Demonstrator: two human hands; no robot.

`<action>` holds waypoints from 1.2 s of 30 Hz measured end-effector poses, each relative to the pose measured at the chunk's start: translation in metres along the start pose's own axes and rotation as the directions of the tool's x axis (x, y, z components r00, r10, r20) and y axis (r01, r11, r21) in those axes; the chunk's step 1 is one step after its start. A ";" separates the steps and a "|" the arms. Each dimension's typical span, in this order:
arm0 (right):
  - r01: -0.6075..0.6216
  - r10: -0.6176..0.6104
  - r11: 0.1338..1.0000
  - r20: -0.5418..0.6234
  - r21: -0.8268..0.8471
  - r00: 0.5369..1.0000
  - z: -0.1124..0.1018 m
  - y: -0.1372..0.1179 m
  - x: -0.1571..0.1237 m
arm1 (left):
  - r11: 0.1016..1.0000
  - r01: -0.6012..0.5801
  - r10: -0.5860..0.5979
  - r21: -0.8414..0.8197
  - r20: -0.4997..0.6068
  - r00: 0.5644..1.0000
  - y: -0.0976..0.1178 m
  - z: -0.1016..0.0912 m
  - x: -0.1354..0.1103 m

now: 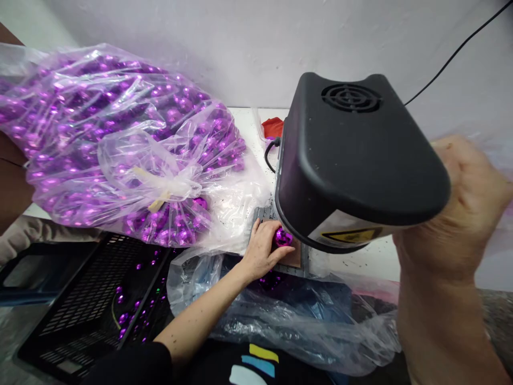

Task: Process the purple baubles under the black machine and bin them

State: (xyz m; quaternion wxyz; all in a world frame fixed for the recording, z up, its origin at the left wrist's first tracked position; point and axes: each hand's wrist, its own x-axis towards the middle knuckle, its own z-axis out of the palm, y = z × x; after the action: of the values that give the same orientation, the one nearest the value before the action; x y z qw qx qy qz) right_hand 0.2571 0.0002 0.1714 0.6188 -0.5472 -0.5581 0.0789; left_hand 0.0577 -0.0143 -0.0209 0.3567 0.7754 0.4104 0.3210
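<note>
Your left hand [262, 250] pinches a purple bauble [284, 238] by the black machine [360, 160], seemingly steadying it; whether your right hand [457, 214] grips, I can't tell.

Soft light, blurred right hand [460, 208]

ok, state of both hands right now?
Left hand: holding a purple ball between thumb and fingers.
Right hand: cannot tell; fingers hidden behind the black machine.
</note>
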 end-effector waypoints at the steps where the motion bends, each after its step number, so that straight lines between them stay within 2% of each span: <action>1: 0.001 -0.001 1.000 -0.002 0.006 1.000 0.000 0.000 0.000 | 1.000 0.004 -0.004 0.005 -0.009 1.000 0.001 0.000 0.000; 5: 0.003 -0.003 1.000 0.014 -0.021 1.000 -0.003 -0.001 -0.001 | 0.998 -0.003 0.004 0.059 -0.014 1.000 0.004 -0.001 0.000; 8: 0.045 -0.045 0.989 0.009 -0.143 0.999 -0.008 -0.006 -0.008 | 0.994 0.003 -0.003 0.106 -0.003 1.000 0.005 -0.001 0.000; 12: 0.143 -0.176 0.928 -0.067 -0.344 0.982 -0.018 -0.012 -0.032 | 0.989 0.001 -0.005 0.150 0.024 1.000 0.008 -0.003 0.000; 14: 0.141 -0.173 0.917 -0.055 -0.374 0.983 -0.023 -0.011 -0.046 | 0.987 -0.001 -0.003 0.158 0.022 1.000 0.009 -0.004 0.001; 18: 0.144 -0.136 0.948 0.046 -0.285 0.990 -0.030 -0.001 -0.072 | 0.991 -0.014 0.014 0.135 -0.001 1.000 0.007 -0.003 0.001; 21: 0.281 -0.268 0.948 0.103 -0.151 0.958 -0.032 0.009 -0.084 | 0.994 -0.025 0.027 0.111 -0.021 0.999 0.004 0.000 0.000; 23: 0.325 -0.309 0.938 0.128 -0.125 0.942 -0.034 0.015 -0.091 | 0.994 -0.034 0.037 0.101 -0.027 0.999 0.002 0.000 -0.001; 26: 0.296 -0.264 0.940 0.187 -0.169 0.946 -0.039 0.021 -0.097 | 0.993 -0.047 0.050 0.104 -0.028 0.998 0.001 0.001 -0.001; 30: 0.389 -0.311 0.887 0.300 -0.249 0.902 -0.042 0.026 -0.103 | 0.992 -0.029 0.032 0.122 -0.016 0.999 0.002 0.001 -0.001; 36: 0.450 -0.385 0.861 0.275 -0.237 0.881 -0.037 0.038 -0.113 | 0.998 -0.014 0.016 0.062 -0.023 1.000 0.002 0.001 -0.001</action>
State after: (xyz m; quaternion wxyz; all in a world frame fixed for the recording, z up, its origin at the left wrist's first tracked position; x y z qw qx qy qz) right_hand 0.2645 -0.0870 0.0827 0.4678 -0.4860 -0.7336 -0.0819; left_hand 0.0587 -0.0160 -0.0200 0.3252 0.7855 0.4184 0.3197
